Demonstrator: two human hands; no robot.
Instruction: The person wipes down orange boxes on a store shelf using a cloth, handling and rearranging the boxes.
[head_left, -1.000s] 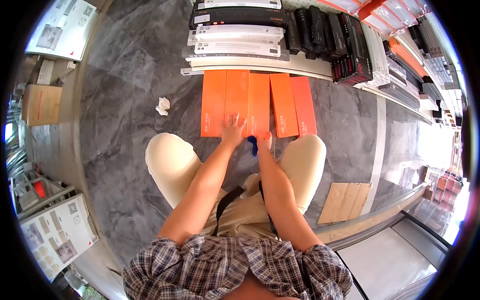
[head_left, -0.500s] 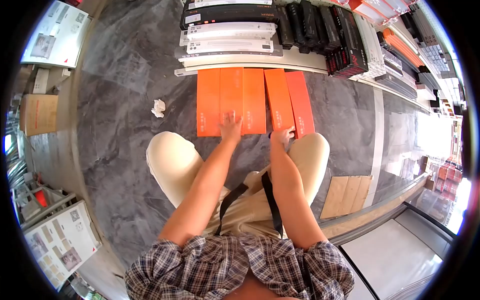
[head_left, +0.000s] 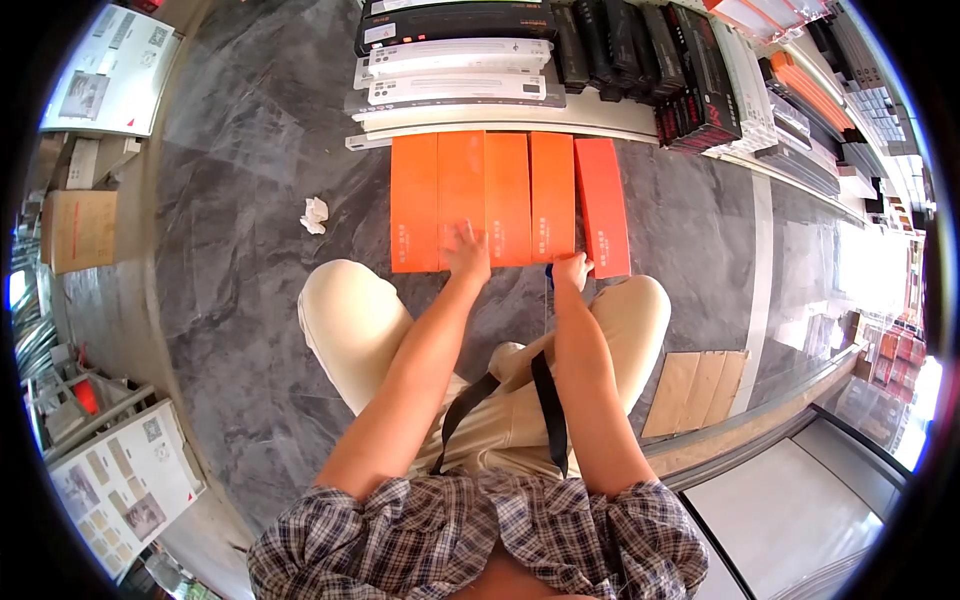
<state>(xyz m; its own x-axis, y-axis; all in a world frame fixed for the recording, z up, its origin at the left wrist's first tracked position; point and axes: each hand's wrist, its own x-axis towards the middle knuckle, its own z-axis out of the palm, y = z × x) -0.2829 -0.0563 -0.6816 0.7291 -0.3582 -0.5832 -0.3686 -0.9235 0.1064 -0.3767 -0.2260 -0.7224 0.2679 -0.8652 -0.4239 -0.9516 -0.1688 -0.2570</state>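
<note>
Orange boxes (head_left: 413, 190), four side by side, lie on the grey floor (head_left: 250, 320) between the person and a low shelf (head_left: 610, 118). A redder box (head_left: 603, 215) sits slightly askew at the right end, a narrow gap between. The left hand (head_left: 469, 257) is open, fingers spread on the second box from the left. The right hand (head_left: 573, 269) is at the fourth's near end, fingers bent; whether it grips, I cannot tell. Crumpled white paper (head_left: 314, 215) lies left of the row
</note>
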